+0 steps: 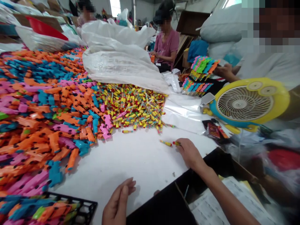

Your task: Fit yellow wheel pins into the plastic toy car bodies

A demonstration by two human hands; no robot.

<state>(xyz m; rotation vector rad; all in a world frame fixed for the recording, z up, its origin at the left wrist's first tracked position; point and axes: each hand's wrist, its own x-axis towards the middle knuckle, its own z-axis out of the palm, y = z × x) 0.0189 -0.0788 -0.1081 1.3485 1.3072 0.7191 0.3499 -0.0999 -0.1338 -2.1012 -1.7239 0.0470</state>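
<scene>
Near the white tabletop's (pixel 140 156) right edge, the right hand (pixel 189 152) pinches a small yellow-and-red tube (pixel 176 143); a loose fingertip grip could drop it. The left hand (pixel 119 200), fingers loosely curled, holds nothing visible.

A bright window (pixel 115 7) breaks the grey wall (pixel 144 9) beyond a white table (pixel 112 159).

Right grip (pixel 190 153) pinching yellow tube (pixel 175 143), left grip (pixel 119 200) loosely curved, white table (pixel 112 162), heaped orange pieces (pixel 37 137)
</scene>
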